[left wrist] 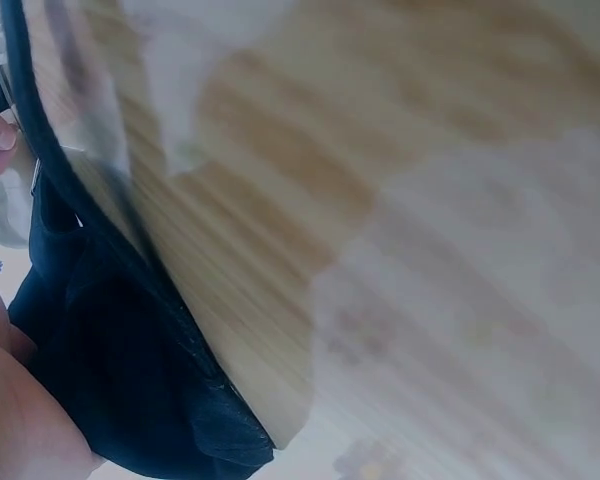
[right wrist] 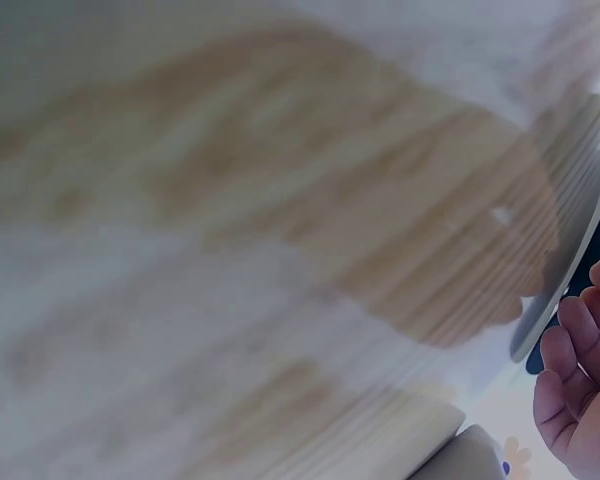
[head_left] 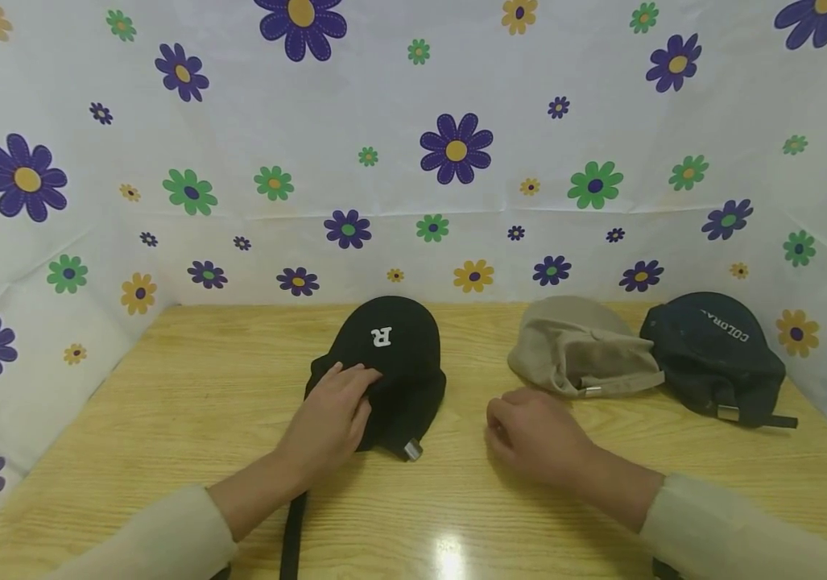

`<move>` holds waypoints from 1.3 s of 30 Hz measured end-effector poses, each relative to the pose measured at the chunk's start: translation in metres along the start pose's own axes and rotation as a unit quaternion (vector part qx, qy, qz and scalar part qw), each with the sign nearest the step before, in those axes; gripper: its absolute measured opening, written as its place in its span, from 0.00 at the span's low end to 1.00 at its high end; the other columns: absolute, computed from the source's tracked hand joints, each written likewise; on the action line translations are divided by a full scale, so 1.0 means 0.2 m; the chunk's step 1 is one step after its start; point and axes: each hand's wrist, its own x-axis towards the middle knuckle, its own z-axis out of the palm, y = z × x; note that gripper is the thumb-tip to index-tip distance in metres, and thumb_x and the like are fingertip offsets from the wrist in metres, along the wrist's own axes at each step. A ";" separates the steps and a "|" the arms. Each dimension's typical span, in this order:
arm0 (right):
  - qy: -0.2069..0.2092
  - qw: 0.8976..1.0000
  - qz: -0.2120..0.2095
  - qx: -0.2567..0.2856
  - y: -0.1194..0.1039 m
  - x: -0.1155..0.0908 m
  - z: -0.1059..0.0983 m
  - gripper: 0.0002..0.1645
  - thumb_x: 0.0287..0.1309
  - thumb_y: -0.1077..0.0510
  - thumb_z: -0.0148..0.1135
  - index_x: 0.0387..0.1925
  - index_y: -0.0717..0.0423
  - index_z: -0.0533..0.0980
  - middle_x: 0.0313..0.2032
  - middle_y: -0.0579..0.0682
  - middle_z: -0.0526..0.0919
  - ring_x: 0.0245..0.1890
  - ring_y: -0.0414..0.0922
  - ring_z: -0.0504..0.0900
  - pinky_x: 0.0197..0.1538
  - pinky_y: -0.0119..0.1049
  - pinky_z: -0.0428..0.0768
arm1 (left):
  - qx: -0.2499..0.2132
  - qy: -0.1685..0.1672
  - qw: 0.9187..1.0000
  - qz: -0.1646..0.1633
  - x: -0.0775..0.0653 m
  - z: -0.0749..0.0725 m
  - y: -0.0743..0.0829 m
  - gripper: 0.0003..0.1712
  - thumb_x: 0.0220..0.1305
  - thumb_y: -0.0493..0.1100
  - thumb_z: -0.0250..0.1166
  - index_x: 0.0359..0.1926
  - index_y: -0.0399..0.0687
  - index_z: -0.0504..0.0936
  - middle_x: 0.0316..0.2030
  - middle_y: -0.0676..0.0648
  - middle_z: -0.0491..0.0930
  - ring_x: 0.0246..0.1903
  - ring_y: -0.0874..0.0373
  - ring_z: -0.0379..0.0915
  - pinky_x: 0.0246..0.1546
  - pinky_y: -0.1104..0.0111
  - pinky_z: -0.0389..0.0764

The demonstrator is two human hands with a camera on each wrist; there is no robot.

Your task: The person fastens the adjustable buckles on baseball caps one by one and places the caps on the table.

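This looks like a makeshift tabletop booth, closed in on three sides; whether it stands in a home, an office or a studio cannot be told. A white cloth (head_left: pixel 232 113) printed with purple, green and yellow flowers (head_left: pixel 456 150) fills the upper part of the frame and runs down its left and right edges, with fold creases showing. A pale wood-grain table (head_left: pixel 196 387) spreads across the lower half, with a bright glare (head_left: pixel 449 552) at bottom centre.
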 end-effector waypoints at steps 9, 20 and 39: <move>0.007 1.000 -0.019 -0.004 -0.06 0.03 0.00 0.09 0.53 0.58 0.65 0.23 0.49 0.73 0.21 0.40 0.72 0.25 0.39 0.71 0.33 0.34 0.73 | -0.004 0.002 1.000 0.008 0.02 0.03 0.04 0.16 0.66 0.32 0.58 0.53 0.35 0.79 0.51 0.38 0.83 0.59 0.42 0.77 0.68 0.48 0.67; -0.030 0.995 -0.039 -0.083 -0.19 0.14 0.05 0.16 0.59 0.45 0.61 0.25 0.51 0.72 0.24 0.45 0.73 0.27 0.44 0.74 0.27 0.35 0.67 | -0.021 -0.049 0.999 -0.009 0.12 0.02 0.10 0.17 0.71 0.35 0.55 0.58 0.35 0.76 0.55 0.38 0.81 0.63 0.43 0.73 0.71 0.49 0.63; -0.018 0.995 -0.030 -0.089 -0.21 0.07 0.06 0.18 0.58 0.47 0.61 0.19 0.51 0.71 0.19 0.45 0.71 0.25 0.45 0.76 0.26 0.37 0.69 | -0.096 -0.030 0.995 -0.014 0.08 0.07 0.20 0.20 0.69 0.43 0.59 0.59 0.40 0.77 0.57 0.42 0.81 0.66 0.46 0.71 0.72 0.51 0.61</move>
